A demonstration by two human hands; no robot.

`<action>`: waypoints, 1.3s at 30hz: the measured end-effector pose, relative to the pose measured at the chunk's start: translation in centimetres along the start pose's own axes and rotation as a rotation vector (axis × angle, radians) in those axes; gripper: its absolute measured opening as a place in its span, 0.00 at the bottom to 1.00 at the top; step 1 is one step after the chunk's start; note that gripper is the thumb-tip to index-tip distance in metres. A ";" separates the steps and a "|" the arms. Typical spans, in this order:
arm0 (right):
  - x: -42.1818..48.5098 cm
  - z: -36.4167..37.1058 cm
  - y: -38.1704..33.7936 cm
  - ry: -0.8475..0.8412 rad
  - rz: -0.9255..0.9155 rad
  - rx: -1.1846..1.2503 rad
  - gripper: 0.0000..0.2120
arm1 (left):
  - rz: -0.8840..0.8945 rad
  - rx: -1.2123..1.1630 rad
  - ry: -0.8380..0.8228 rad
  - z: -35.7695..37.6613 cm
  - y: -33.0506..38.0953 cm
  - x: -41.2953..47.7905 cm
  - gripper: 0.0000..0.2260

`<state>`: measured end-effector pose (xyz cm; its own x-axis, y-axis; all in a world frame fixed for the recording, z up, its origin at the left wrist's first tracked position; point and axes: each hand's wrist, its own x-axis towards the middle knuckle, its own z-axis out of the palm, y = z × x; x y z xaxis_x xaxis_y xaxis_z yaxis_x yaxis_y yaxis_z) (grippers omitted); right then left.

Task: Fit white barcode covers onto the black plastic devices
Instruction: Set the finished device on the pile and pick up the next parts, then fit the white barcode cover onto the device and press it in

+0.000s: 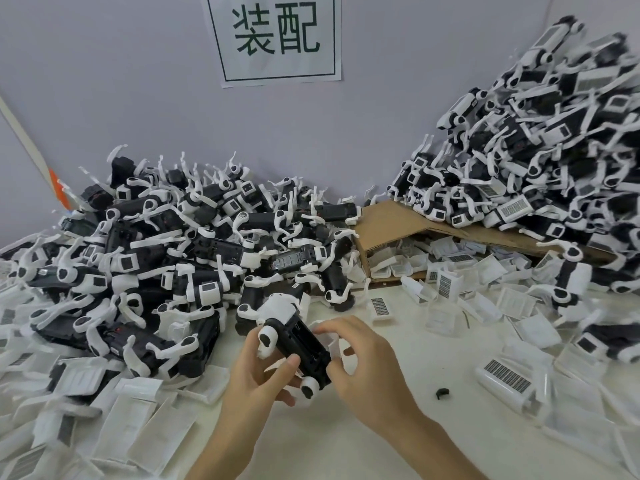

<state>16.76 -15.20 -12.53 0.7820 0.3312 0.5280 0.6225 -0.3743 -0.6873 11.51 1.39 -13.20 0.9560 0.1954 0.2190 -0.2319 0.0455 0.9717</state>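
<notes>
White table point(398, 455) runs up to a grey wall bearing a paper sign point(273, 38). Heaps of black devices rise far left point(166, 244) and far right point(547, 150). Near the middle, the left hand point(256, 379) grips one black device point(304, 348). The right hand point(363, 362) pinches what looks like a white cover point(330, 342) against its side. Loose covers point(505, 377) lie right.

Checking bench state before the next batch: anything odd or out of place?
A small black loose part lies alone on the white table, right of the hands, apart from any device. The cardboard box at the back is collapsed under the right pile, covers spilling out.
</notes>
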 end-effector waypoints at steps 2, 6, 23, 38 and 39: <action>0.0 -0.1 0.1 -0.001 0.028 0.016 0.27 | 0.001 0.007 0.005 0.1 0.0 0.0 0.16; -0.1 -0.2 0.1 -0.029 0.059 0.067 0.30 | 0.005 0.030 0.006 0.0 -0.1 0.1 0.16; -0.2 -0.1 0.1 0.076 0.040 0.161 0.22 | -0.002 0.069 -0.004 0.1 -0.3 0.2 0.19; -0.2 0.6 -0.4 0.129 -0.030 0.196 0.11 | -0.007 0.085 -0.025 0.5 0.2 -0.1 0.22; -0.2 0.5 -0.4 0.128 -0.026 0.205 0.10 | -0.011 0.081 -0.026 0.5 0.3 -0.2 0.22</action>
<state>16.32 -14.64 -12.60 0.7713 0.2214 0.5968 0.6337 -0.1795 -0.7524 11.37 0.89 -12.89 0.9630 0.1697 0.2094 -0.2069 -0.0326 0.9778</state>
